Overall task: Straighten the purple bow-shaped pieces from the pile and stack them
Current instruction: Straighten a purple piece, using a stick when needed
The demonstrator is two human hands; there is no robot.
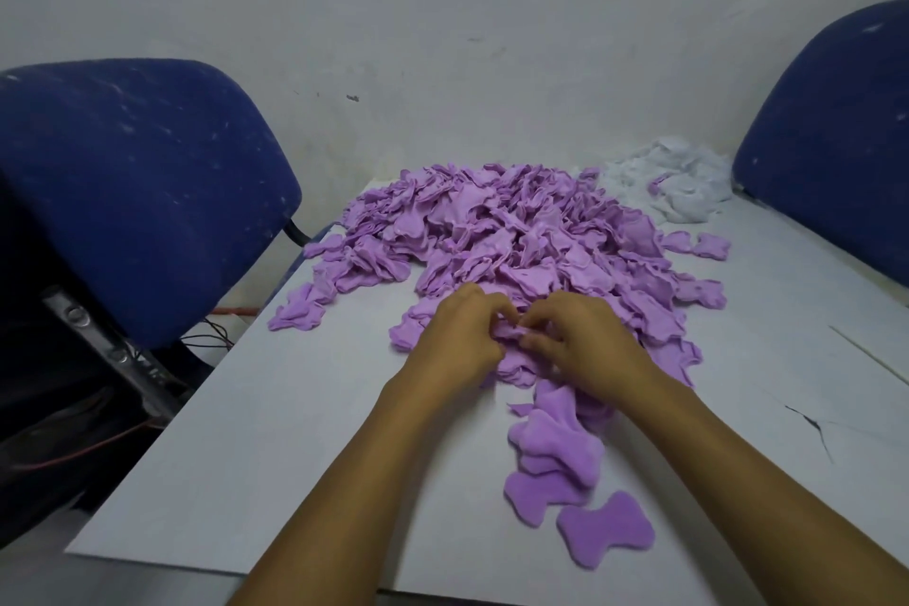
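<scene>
A big pile of crumpled purple bow-shaped fabric pieces (501, 231) covers the far middle of the white table (275, 433). At the pile's near edge my left hand (455, 340) and my right hand (585, 344) meet, fingers curled, both pinching one small purple piece (511, 332) between them. Most of that piece is hidden by my fingers. Nearer to me, under my right forearm, lies a loose stack of flattened purple pieces (560, 453), with a single flat bow piece (607, 531) beside it at the front.
A heap of white fabric scraps (674, 182) sits at the table's far right. Blue chairs stand at the left (142, 182) and right (836, 133). Stray purple pieces (297, 312) lie near the table's left edge. Dark equipment and cables sit at floor level on the left.
</scene>
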